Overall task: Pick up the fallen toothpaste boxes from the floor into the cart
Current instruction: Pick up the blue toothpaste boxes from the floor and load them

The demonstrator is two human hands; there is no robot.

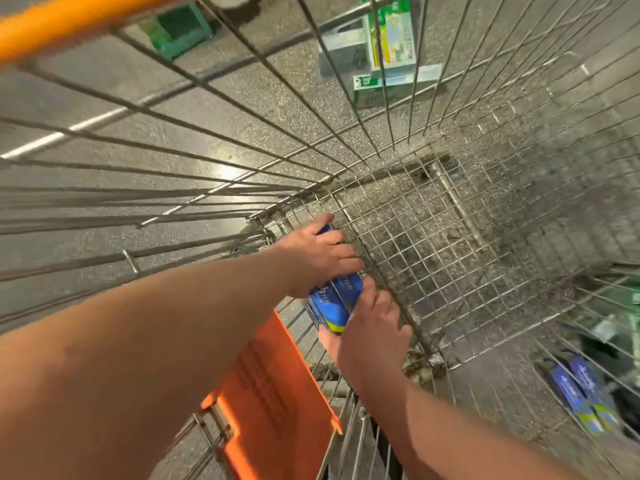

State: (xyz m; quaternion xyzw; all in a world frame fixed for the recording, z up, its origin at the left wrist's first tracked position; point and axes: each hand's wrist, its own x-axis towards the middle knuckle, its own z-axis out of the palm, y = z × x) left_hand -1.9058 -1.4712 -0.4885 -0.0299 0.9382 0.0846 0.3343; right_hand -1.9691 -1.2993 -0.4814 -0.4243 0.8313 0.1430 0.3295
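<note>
I look down into a wire shopping cart (pixel 415 244). A stack of blue toothpaste boxes (pixel 334 301) with yellow-green ends lies at the near left corner of the cart's mesh bottom. My left hand (pixel 318 251) is closed over the top of the stack. My right hand (pixel 370 327) grips its near end from below. Two more blue toothpaste boxes (pixel 581 396) lie on the floor outside the cart at the lower right, seen through the wires.
Green and white boxes (pixel 388 53) lie on the speckled floor beyond the cart's far side, and another green box (pixel 176 29) lies at the upper left. The orange child-seat flap (pixel 273 403) hangs below my arms. The orange handle (pixel 69 19) crosses the top left.
</note>
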